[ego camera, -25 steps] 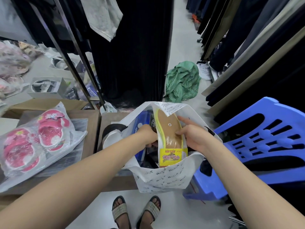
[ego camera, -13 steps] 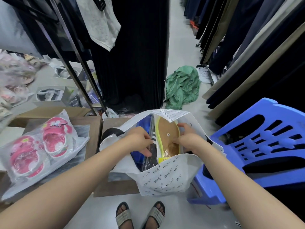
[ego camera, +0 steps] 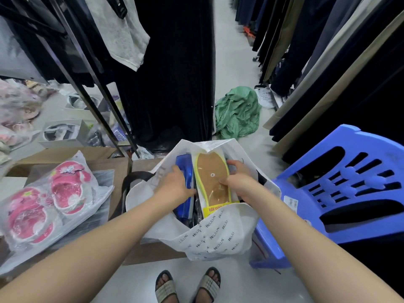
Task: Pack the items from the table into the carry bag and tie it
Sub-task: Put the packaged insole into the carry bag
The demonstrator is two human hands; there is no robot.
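Bag (ego camera: 209,235), standing open against the table (ego camera: 109,167): you are pinching the insole (ego camera: 213,182) with your right hand (ego camera: 239,182), left hand (ego camera: 177,184) spread on the blue pack (ego camera: 184,169), risking crushed contents.

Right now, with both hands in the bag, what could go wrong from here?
The brown insole pack with the yellow edge stands tall, reaching the mouth of the white printed carry bag, so tying may be hard unless it is pushed lower. The bag overhangs the cardboard box edge and could tip. The pink sandals in clear plastic remain unpacked on the table.
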